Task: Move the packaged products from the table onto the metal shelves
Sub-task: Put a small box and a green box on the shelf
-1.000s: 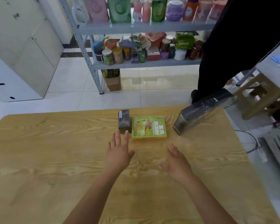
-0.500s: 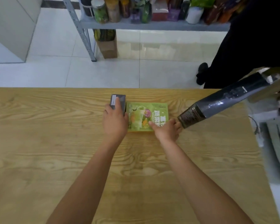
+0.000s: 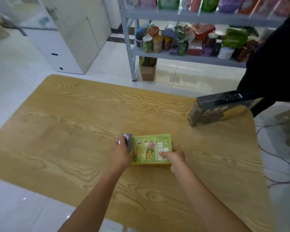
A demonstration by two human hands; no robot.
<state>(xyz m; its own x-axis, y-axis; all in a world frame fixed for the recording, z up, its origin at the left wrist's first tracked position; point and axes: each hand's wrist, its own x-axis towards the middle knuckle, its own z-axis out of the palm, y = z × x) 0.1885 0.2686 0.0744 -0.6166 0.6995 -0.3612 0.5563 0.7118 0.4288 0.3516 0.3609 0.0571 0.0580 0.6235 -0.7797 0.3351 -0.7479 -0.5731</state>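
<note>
The green box (image 3: 149, 148) lies flat near the middle of the surface (image 3: 74, 123), a bit toward the near edge. The right hand (image 3: 174, 159) holds its near right corner, thumb on top. The small dark box (image 3: 129, 141) touches its left side, and the left hand (image 3: 122, 154) is curled over it. This looks like the pick-up step. Next, both boxes need lifting and carrying to the metal shelves (image 3: 182, 57) past the far edge. A big dark box (image 3: 213, 111) sits tilted at the far right corner.
</note>
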